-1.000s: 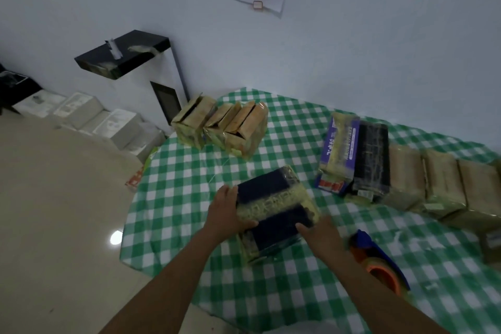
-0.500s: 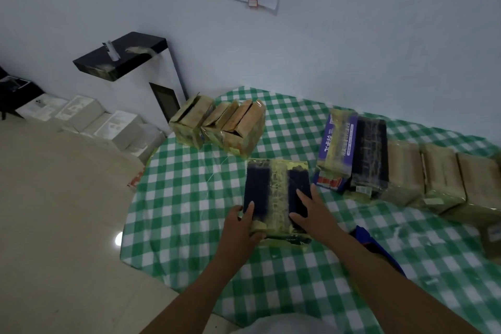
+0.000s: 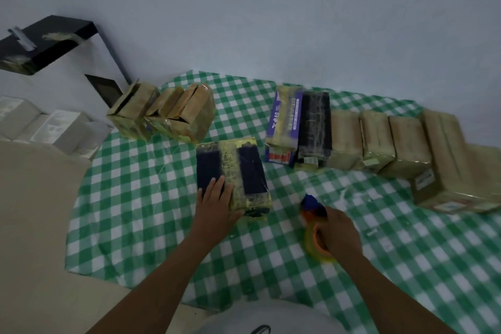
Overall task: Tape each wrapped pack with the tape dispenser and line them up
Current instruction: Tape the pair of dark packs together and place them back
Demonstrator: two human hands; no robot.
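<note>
Lies flat near the table middle, long side running near to far: dark wrapped pack (image 3: 233, 173), just left of the line of packs (image 3: 376, 141) along the far right. Presses on its near-left corner with left hand (image 3: 217, 206), fingers straight and together, clamped on nothing. Wraps right hand (image 3: 339, 233) round tape dispenser (image 3: 314, 214), just right of the pack over the checked tablecloth (image 3: 135, 211), fingers curled over the orange roll, blue head pointing far. Differs from half a second back: then steadied pack with both hands, now leaves it to the left alone and takes the dispenser with the right. Differs from one second back too: pack then held askew, now squared parallel to the line. Reads as positioning done and taping of this pack about to start. Dispenser lifted or resting on cloth: cannot tell. Leaves leaning packs (image 3: 162, 114) at far left, apparently waiting their turn. Calls next for bringing the dispenser head onto the pack while pinning it with the left.
</note>
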